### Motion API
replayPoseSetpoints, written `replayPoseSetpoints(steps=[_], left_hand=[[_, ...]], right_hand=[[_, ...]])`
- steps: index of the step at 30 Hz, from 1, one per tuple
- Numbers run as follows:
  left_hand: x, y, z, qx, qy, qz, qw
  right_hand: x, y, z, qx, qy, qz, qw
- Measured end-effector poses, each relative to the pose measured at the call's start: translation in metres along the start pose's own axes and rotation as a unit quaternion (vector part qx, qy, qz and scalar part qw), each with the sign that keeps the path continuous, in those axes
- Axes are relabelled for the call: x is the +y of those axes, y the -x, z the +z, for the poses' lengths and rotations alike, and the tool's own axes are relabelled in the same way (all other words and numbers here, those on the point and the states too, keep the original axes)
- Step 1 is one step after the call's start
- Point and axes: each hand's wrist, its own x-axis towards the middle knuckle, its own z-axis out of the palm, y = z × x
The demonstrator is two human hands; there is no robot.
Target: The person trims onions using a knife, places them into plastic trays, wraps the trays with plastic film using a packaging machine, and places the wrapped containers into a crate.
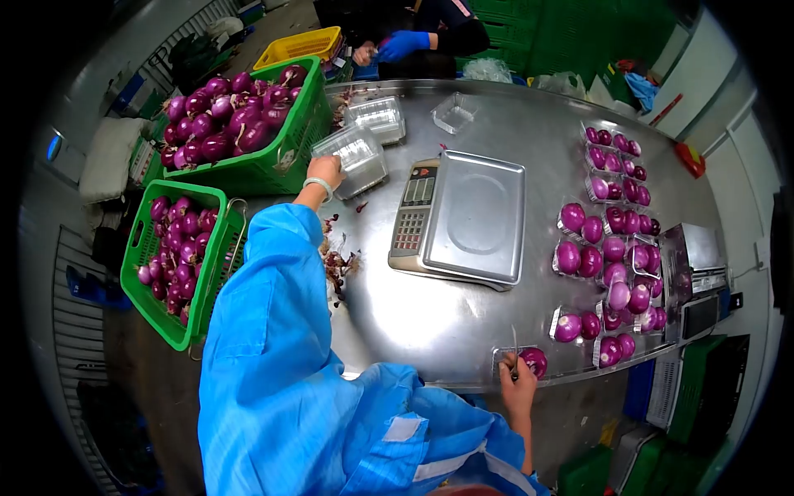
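My left hand (325, 171) reaches to the far left of the table. Its fingers close on the near edge of a stack of clear plastic trays (357, 157). Behind it lies another stack of clear trays. Down at the table's front edge, my right hand (518, 387) grips a small knife (514, 341), its thin blade pointing away from me. Right beside the knife, a red onion (534, 361) sits in a clear tray, partly hidden by my fingers.
A weighing scale (475, 219) stands mid-table. Trays of red onions (590, 261) line the right side. Two green crates (223, 273) of onions stand at left. Onion skins (339, 269) litter the table. Across it, a person wears a blue glove (404, 45).
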Motion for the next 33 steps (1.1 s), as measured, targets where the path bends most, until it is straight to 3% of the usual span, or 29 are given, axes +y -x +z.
replayPoseSetpoints(steps=[4,6,7,9,12,13,15,16,17,18,20,22,23,25,26,27,29,31,32,33], left_hand=[[0.0,0.011,-0.009,0.086,0.038,0.026,0.995],[0.012,0.032,-0.017,0.255,0.118,0.098,0.955],[0.022,0.044,-0.024,0.257,0.158,0.123,0.945],[0.045,0.083,-0.019,0.283,0.127,0.242,0.919],[0.084,0.189,-0.009,0.195,0.281,0.428,0.836],[0.093,0.236,-0.007,0.157,0.227,0.409,0.87],[0.1,0.299,0.005,0.142,0.185,0.492,0.838],[0.098,0.324,0.005,0.163,0.154,0.494,0.84],[0.091,0.342,0.013,0.057,0.12,0.491,0.861],[0.079,0.352,0.012,0.072,0.144,0.462,0.872],[0.054,0.373,0.007,0.104,0.193,0.407,0.887],[0.013,0.379,-0.032,0.045,0.237,0.32,0.916],[-0.018,0.373,-0.031,0.065,0.297,0.265,0.915],[-0.102,0.376,-0.1,0.146,0.367,0.155,0.905],[-0.142,0.376,-0.1,0.255,0.286,0.1,0.918],[-0.176,0.383,-0.132,0.25,0.294,0.013,0.923],[-0.261,0.382,-0.125,0.265,0.29,-0.101,0.914],[-0.335,0.386,-0.116,0.166,0.186,-0.22,0.943],[-0.375,0.388,-0.095,0.127,0.114,-0.216,0.961],[-0.403,0.386,-0.085,0.098,0.107,-0.228,0.963]], right_hand=[[-0.03,0.01,0.027,-0.034,0.006,-0.007,0.999],[-0.047,0.014,0.037,-0.061,0.005,0.006,0.998],[-0.052,0.013,0.045,-0.045,0.02,-0.051,0.997],[-0.067,0.01,0.06,-0.021,-0.049,-0.002,0.999],[-0.08,0.0,0.086,-0.023,-0.228,0.097,0.969],[-0.086,-0.005,0.096,-0.032,-0.231,0.113,0.966],[-0.088,-0.012,0.115,-0.065,-0.171,0.169,0.968],[-0.066,-0.016,0.129,-0.082,-0.141,0.13,0.978],[-0.032,-0.021,0.148,-0.094,-0.112,0.089,0.985],[-0.016,-0.022,0.163,-0.103,-0.084,0.048,0.99],[0.003,-0.021,0.175,-0.108,-0.048,0.068,0.991],[0.01,-0.019,0.177,-0.106,0.013,0.104,0.989],[0.013,-0.016,0.17,-0.065,0.117,-0.025,0.991],[0.008,-0.014,0.154,-0.001,0.158,-0.027,0.987],[0.003,-0.017,0.152,0.04,0.161,-0.026,0.986],[0.0,-0.018,0.15,0.027,0.133,-0.031,0.99],[-0.007,-0.02,0.155,0.005,0.075,-0.04,0.996],[-0.036,-0.014,0.176,-0.049,0.079,-0.03,0.995],[-0.055,-0.007,0.19,-0.078,0.082,-0.024,0.993],[-0.082,0.002,0.203,-0.09,0.117,-0.08,0.986]])
